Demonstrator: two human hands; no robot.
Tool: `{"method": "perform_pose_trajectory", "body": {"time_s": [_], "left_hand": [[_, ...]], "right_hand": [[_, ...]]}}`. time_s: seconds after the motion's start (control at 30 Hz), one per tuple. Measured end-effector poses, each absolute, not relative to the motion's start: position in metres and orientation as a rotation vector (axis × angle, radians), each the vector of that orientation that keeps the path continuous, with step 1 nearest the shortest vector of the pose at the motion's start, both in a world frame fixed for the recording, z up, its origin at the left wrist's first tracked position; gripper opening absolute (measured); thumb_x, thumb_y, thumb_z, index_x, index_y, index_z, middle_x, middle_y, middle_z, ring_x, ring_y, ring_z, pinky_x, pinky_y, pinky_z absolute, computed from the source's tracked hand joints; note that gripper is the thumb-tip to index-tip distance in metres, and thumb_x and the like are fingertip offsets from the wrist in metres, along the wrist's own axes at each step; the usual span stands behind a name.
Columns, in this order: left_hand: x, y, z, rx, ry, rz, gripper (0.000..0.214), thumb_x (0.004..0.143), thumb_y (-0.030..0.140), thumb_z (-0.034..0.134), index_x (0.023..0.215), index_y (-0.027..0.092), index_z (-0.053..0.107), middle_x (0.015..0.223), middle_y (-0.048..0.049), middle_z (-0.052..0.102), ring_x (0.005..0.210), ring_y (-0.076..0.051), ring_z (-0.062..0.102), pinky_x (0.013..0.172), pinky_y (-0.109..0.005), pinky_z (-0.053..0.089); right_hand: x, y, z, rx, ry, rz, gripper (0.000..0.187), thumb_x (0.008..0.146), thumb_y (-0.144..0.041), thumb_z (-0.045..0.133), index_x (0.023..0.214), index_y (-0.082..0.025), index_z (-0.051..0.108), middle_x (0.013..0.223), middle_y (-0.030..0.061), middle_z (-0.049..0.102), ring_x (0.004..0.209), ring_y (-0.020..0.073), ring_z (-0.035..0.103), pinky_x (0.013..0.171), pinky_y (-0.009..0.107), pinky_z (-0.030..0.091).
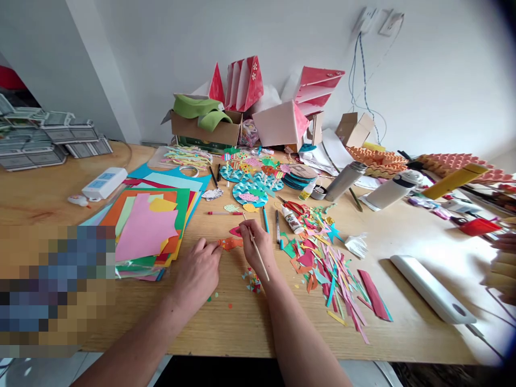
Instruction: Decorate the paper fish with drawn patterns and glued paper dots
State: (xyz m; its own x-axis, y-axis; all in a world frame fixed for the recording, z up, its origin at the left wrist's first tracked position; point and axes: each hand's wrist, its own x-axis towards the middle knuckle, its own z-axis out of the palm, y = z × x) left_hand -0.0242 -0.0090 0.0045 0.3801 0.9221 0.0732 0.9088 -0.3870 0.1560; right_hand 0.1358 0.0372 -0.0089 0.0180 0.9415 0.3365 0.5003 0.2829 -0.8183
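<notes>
Stick [258, 251], one, in right fingers [246, 239]

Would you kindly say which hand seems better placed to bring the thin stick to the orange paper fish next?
Probably the right hand: it holds the thin stick close beside the orange paper fish. The left hand rests at the fish's left end, so it seems better suited to steadying it.

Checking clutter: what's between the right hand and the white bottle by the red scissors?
Nearest the right hand, the blue pen, then the black pen; head view.
</notes>
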Motion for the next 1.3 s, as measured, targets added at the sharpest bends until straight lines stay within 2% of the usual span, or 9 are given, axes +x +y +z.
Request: {"method": "perform_pose_trajectory", "body": {"time_s": [0.33, 0.57, 0.73, 0.83, 0.97, 1.1, 1.2, 1.3], "left_hand": [[-0.0240, -0.0082, 0.0009, 2.548, 1.691, 0.226, 0.041, 0.086, 0.001, 0.041, 0.115, 0.012, 0.067, 0.118, -0.0108, 0.069, 0.110, -0.028, 0.056, 0.098, -0.041, 0.045], [-0.0233, -0.0075, 0.0020, 2.594, 1.708, 0.162, 0.039, 0.085, 0.002, 0.042, 0.111, 0.014, 0.068, 0.112, -0.0091, 0.070, 0.101, -0.026, 0.058, 0.094, -0.039, 0.046], [-0.0230, -0.0080, 0.0013, 2.597, 1.710, 0.182, 0.040, 0.083, 0.001, 0.045, 0.114, 0.014, 0.068, 0.115, -0.0114, 0.069, 0.104, -0.027, 0.057, 0.095, -0.040, 0.045], [-0.0231, -0.0078, 0.0002, 2.605, 1.700, 0.186, 0.041, 0.083, 0.002, 0.047, 0.117, 0.012, 0.067, 0.115, -0.0122, 0.068, 0.104, -0.028, 0.057, 0.095, -0.041, 0.045], [-0.0227, -0.0074, 0.0005, 2.594, 1.709, 0.166, 0.039, 0.085, 0.003, 0.045, 0.117, 0.011, 0.067, 0.115, -0.0114, 0.068, 0.104, -0.028, 0.056, 0.095, -0.041, 0.045], [-0.0220, -0.0074, 0.0024, 2.572, 1.711, 0.137, 0.041, 0.087, 0.002, 0.041, 0.117, 0.011, 0.067, 0.117, -0.0112, 0.068, 0.105, -0.028, 0.056, 0.095, -0.041, 0.047], [-0.0219, -0.0078, 0.0038, 2.570, 1.713, 0.131, 0.039, 0.087, 0.003, 0.043, 0.117, 0.012, 0.067, 0.118, -0.0112, 0.068, 0.106, -0.028, 0.056, 0.097, -0.042, 0.048], [-0.0220, -0.0081, 0.0049, 2.567, 1.716, 0.127, 0.037, 0.087, 0.004, 0.045, 0.115, 0.013, 0.068, 0.117, -0.0112, 0.069, 0.107, -0.029, 0.056, 0.098, -0.042, 0.048]], "right_hand": [[0.1358, 0.0354, -0.0098, -1.316, -1.706, 0.613, 0.018, 0.096, -0.030, 0.044, 0.088, -0.023, 0.058, 0.086, 0.0048, 0.075, 0.081, 0.0195, 0.069, 0.073, 0.029, 0.049], [0.1369, 0.0352, -0.0082, -1.271, -1.759, 0.604, 0.018, 0.097, -0.030, 0.046, 0.089, -0.023, 0.061, 0.085, 0.0038, 0.076, 0.085, 0.0195, 0.069, 0.078, 0.031, 0.049], [0.1365, 0.0335, -0.0063, -1.191, -1.852, 0.714, 0.023, 0.101, -0.031, 0.039, 0.098, -0.023, 0.061, 0.080, 0.0026, 0.076, 0.081, 0.0177, 0.070, 0.079, 0.031, 0.051], [0.1360, 0.0326, -0.0061, -1.172, -1.916, 0.673, 0.025, 0.101, -0.030, 0.037, 0.095, -0.024, 0.060, 0.079, 0.0030, 0.075, 0.087, 0.0194, 0.068, 0.081, 0.033, 0.050], [0.1355, 0.0341, -0.0081, -1.150, -1.758, 0.723, 0.021, 0.101, -0.033, 0.040, 0.100, -0.023, 0.058, 0.091, 0.0060, 0.077, 0.094, 0.0199, 0.068, 0.085, 0.036, 0.050], [0.1341, 0.0376, -0.0108, -1.000, -1.533, 0.936, 0.028, 0.101, -0.042, 0.038, 0.114, -0.022, 0.054, 0.105, 0.0091, 0.076, 0.092, 0.0179, 0.069, 0.083, 0.035, 0.053], [0.1323, 0.0384, -0.0117, -0.975, -1.482, 0.992, 0.040, 0.100, -0.050, 0.037, 0.121, -0.021, 0.055, 0.091, 0.0069, 0.076, 0.077, 0.0166, 0.066, 0.074, 0.032, 0.054], [0.1310, 0.0380, -0.0119, -1.014, -1.461, 0.981, 0.049, 0.099, -0.055, 0.036, 0.123, -0.019, 0.059, 0.073, 0.0019, 0.067, 0.062, 0.0143, 0.060, 0.062, 0.028, 0.050]]}}
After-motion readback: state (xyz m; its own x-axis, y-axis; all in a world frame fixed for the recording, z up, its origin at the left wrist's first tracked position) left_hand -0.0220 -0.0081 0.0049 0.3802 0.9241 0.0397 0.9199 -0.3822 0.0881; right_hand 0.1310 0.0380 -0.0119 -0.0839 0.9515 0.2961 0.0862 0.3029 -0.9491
